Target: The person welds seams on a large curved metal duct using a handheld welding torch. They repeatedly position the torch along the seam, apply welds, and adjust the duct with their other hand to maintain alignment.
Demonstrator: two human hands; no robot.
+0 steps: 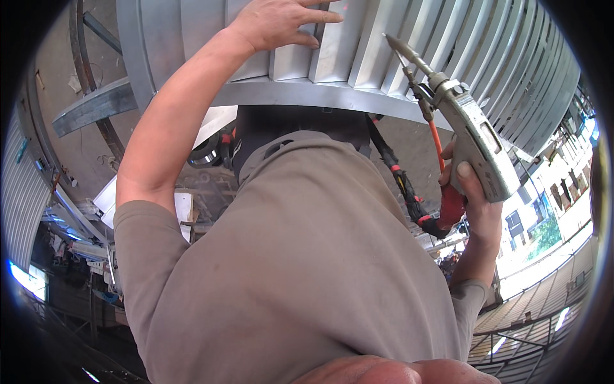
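My left hand [275,24] lies on a louvered panel of bare silver metal [291,61], its fingers spread over the slats near the top of the view. On the right, my right hand [472,189] is wrapped round the grip of a grey metal welding gun [470,118]. The gun's narrow nozzle [409,54] points up and left over the slats, and a thin wire guide with an orange tube [436,139] runs along it. Whether the nozzle tip touches a slat I cannot tell. The panel's flat edge rail [307,95] runs just in front of my body.
A black hose with red bands [398,176] hangs beside my right side, below the panel. To the left, a grey metal beam [96,107] juts out from under the panel, above rusty bars [82,51] and the floor.
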